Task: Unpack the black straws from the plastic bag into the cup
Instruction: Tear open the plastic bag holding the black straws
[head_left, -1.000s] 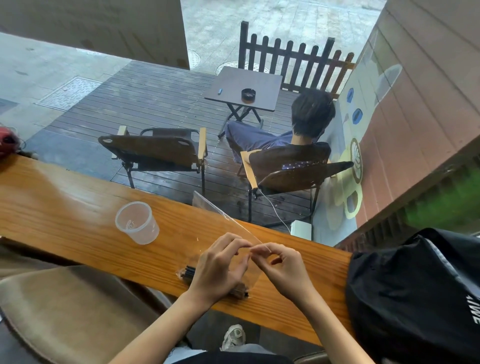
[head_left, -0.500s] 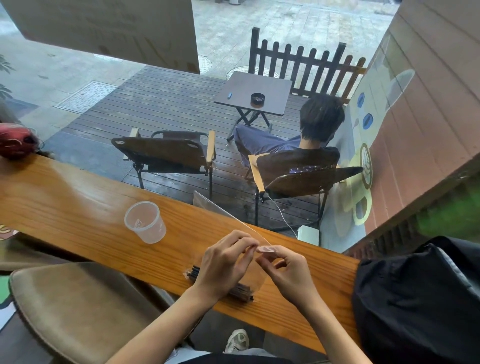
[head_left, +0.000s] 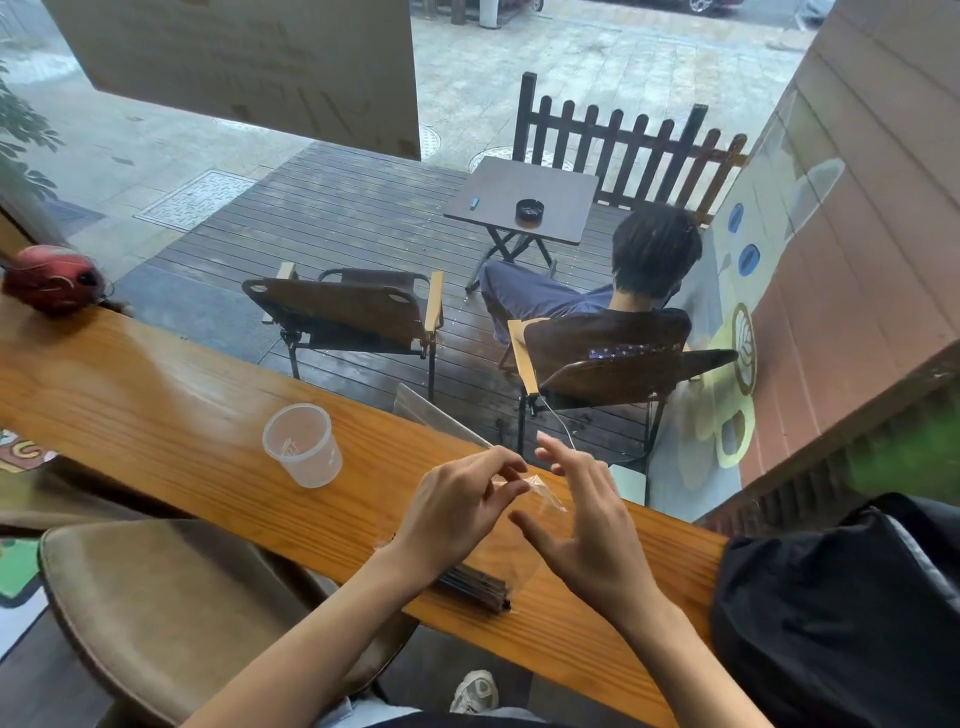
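Your left hand (head_left: 457, 512) pinches a crumpled edge of the clear plastic bag (head_left: 540, 496) between thumb and fingertips, with the other fingers curled. Your right hand (head_left: 587, 525) is spread wide, fingers straight and thumb out, gripping nothing; its palm sits just beside the bag's raised flap, and contact there can't be confirmed.

The bundle of thin black straws (head_left: 475, 587) lies inside the bag, flat on the long orange-brown wooden counter (head_left: 156, 400), below and between your two wrists and partly under the left forearm. Its end reaches the counter's near edge. The straws are packed too tight to count: one bundle, one bag.

One translucent plastic cup (head_left: 302, 446) stands upright on the counter, left of your left hand and well apart from the straws. It looks empty apart from a faint mark at the bottom.

Other counts: one dark red rounded object (head_left: 52, 278) at the counter's far left end, and one black bag (head_left: 841, 613) on its right end. One tan cushioned stool (head_left: 156, 608) is below the counter. Through the glass there are two brown folding chairs, one with a seated person (head_left: 652, 260), and one small dark square table (head_left: 522, 200) holding one black ashtray (head_left: 529, 209).
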